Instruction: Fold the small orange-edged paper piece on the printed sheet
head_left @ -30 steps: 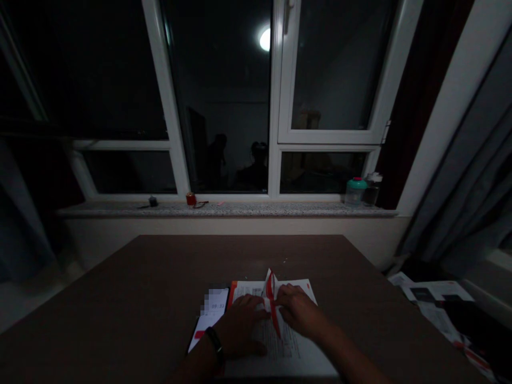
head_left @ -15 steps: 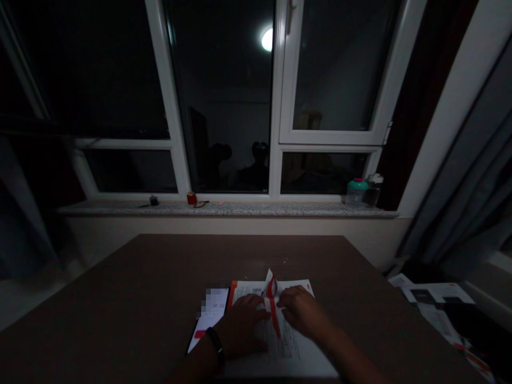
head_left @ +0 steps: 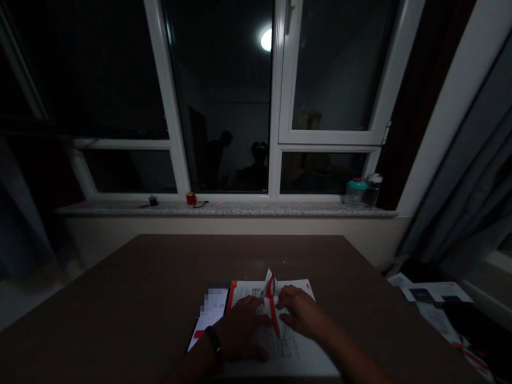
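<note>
A piece of folded white paper with red bands [head_left: 274, 314] lies over a printed booklet or sheet [head_left: 298, 357] with an orange left edge. Its far tip stands up in a point. My left hand [head_left: 246, 325], a dark band on its wrist, rests on the printed sheet left of the fold, fingers stretched and thumb apart. From the right, my right hand [head_left: 300, 309] has its fingers curled at the edge of the folded paper. Dim light blurs the exact finger contact. Beside my left forearm lies a phone [head_left: 212, 314] with a lit screen.
The brown table [head_left: 160, 277] reaches towards a window sill [head_left: 248, 209]. On the sill stand a small red pot [head_left: 191, 198], a dark little jar [head_left: 153, 200] and a bottle with a teal lid [head_left: 356, 192]. Papers [head_left: 436, 293] lie off the table's right side.
My right hand has shifted slightly, its thumb now further from the index finger. My left hand and the folded paper stay nearly put. A person's reflection in the window stands more upright.
</note>
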Tool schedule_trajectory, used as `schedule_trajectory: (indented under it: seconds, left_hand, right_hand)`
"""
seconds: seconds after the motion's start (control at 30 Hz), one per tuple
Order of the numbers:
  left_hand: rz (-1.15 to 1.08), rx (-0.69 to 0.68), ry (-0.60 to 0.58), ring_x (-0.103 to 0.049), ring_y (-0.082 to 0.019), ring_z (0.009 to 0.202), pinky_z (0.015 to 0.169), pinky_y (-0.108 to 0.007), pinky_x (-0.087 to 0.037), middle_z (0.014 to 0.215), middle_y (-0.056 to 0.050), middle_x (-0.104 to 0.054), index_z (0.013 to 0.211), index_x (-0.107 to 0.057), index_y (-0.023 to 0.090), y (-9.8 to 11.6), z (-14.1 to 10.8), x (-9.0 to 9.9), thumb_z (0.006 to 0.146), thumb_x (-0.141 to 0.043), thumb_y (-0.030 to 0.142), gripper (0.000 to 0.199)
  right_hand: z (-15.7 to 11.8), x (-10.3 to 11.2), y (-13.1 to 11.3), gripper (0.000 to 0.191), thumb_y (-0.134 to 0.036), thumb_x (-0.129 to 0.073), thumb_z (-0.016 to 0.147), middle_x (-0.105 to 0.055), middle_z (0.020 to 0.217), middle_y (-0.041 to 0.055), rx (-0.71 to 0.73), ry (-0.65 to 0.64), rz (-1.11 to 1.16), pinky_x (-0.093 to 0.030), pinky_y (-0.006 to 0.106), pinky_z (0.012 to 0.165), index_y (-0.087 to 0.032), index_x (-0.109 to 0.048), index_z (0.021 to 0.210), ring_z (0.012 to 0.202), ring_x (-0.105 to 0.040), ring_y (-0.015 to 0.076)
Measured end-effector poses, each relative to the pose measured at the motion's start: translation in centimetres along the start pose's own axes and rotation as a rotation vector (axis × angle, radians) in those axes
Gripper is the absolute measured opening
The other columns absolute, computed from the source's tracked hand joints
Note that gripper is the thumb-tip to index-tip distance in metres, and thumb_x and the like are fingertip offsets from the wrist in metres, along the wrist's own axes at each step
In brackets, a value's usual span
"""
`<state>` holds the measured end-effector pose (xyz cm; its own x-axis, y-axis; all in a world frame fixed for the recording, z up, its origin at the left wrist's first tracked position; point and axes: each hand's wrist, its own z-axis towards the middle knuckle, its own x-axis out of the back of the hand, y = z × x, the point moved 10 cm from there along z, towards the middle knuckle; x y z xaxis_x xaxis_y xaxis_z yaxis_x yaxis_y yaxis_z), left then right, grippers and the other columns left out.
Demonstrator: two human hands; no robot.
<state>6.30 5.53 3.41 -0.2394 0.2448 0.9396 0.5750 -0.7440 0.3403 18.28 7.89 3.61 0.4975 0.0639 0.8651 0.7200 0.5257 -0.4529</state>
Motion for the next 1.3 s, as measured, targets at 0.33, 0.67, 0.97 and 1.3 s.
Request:
schedule_trajectory:
  seconds: [0.33, 0.67, 0.97, 1.3]
  left_hand:
    - [0.05, 0.105, 0.1, -0.053, -0.027, 0.111, 0.097, -0.042, -0.04, 0.118, -0.004, -0.061, 0.113, -0.066, 0.028, 0.1, 0.7, 1.0, 0.081, -0.077, 0.031, 0.034]
    - [0.134, 0.131, 0.147, -0.056, -0.025, 0.1, 0.089, -0.039, -0.041, 0.104, -0.003, -0.065, 0.101, -0.07, 0.024, -0.1, 0.9, 1.4, 0.089, -0.067, 0.027, 0.012]
    - [0.07, 0.2, 0.147, -0.055, -0.024, 0.104, 0.092, -0.037, -0.041, 0.109, -0.004, -0.064, 0.101, -0.065, 0.02, -0.4, 1.0, 1.9, 0.088, -0.063, 0.021, 0.014]
    - [0.061, 0.152, 0.148, -0.052, -0.026, 0.109, 0.093, -0.041, -0.041, 0.121, -0.002, -0.058, 0.116, -0.062, 0.029, -0.1, 1.0, 1.4, 0.092, -0.061, 0.031, 0.024]
  right_hand:
    - [-0.3, -0.1, -0.7, 0.033, -0.029, -0.079, 0.07, -0.063, 0.107, 0.0049, 0.067, -0.021, 0.028, -0.04, 0.035, 0.088, -0.022, -0.069, 0.101, 0.101, -0.055, 0.0244]
    - [0.4, 0.1, -1.1, 0.018, -0.012, -0.056, 0.083, -0.067, 0.093, 0.0038, 0.065, 0.071, 0.127, -0.042, 0.029, 0.086, -0.021, -0.069, 0.09, 0.095, -0.059, 0.0194]
    - [0.9, 0.3, 1.4, 0.016, -0.01, -0.059, 0.076, -0.064, 0.089, 0.003, -0.117, 0.175, 0.1, -0.042, 0.027, 0.08, -0.02, -0.067, 0.086, 0.087, -0.059, 0.0183]
    - [0.5, 0.7, 1.8, 0.038, -0.012, -0.064, 0.073, -0.06, 0.111, 0.0085, -0.162, 0.237, 0.149, -0.041, 0.034, 0.094, -0.019, -0.056, 0.109, 0.107, -0.055, 0.0241]
